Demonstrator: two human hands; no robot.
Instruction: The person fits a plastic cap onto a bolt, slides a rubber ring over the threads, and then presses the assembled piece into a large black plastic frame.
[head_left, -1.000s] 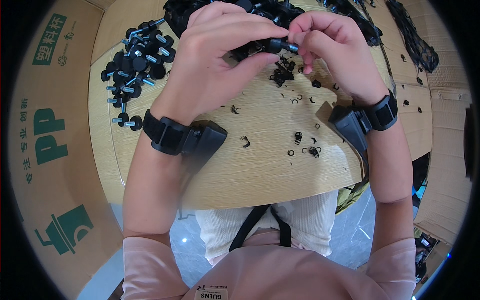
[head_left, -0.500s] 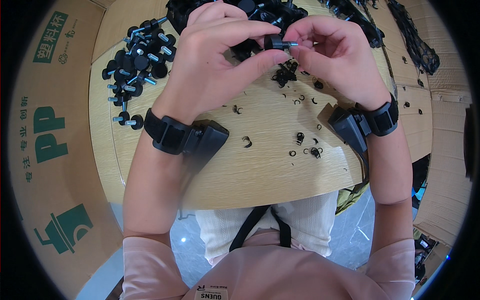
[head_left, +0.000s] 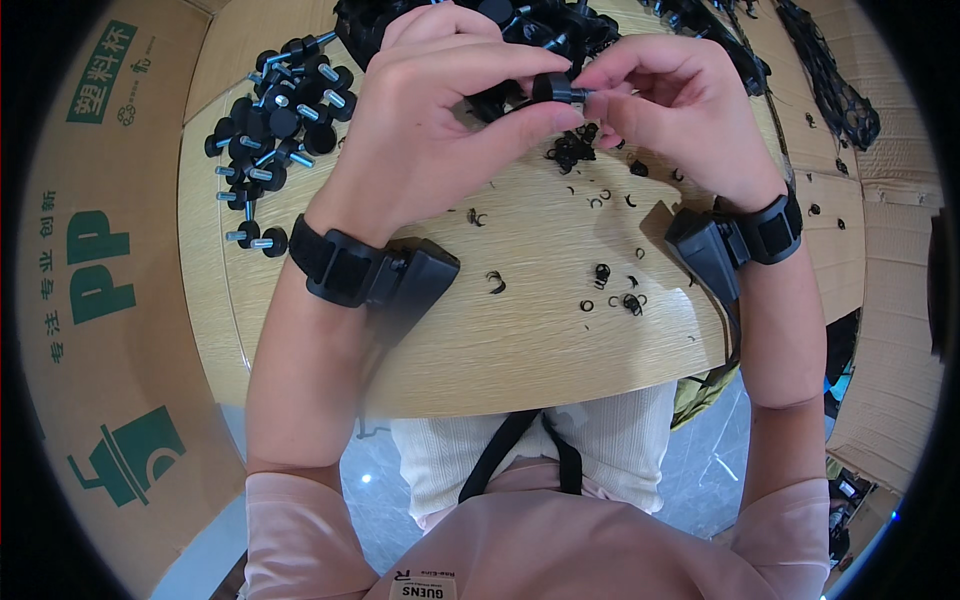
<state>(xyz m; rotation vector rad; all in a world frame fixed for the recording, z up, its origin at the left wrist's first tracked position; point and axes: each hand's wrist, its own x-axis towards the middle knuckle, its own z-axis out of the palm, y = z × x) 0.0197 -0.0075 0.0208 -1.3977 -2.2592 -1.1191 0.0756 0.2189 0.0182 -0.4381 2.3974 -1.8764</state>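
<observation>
My left hand [head_left: 440, 110] pinches the round black head of a screw foot [head_left: 548, 88] between thumb and forefinger, its shank pointing right. My right hand [head_left: 665, 95] is closed in a pinch at the shank's end. A small black ring [head_left: 579, 96] seems to sit there, mostly hidden by the fingertips; the shank's metal no longer shows. Below the hands lies a clump of black rings [head_left: 572, 150]. More loose rings [head_left: 630, 303] are scattered nearer to me, some looking broken or curved like crescents.
Many black-headed screw feet [head_left: 285, 122] with silver shanks are heaped at the left of the wooden table [head_left: 440, 370]. A black plastic bag [head_left: 360, 30] with more of them lies behind my hands. Cardboard [head_left: 130, 300] stands at the left; another black bag [head_left: 835, 90] lies far right.
Both hands have come closer together at the screw foot. My right fingertips have shifted slightly down, and the silver shank that showed before is now covered by something dark.
</observation>
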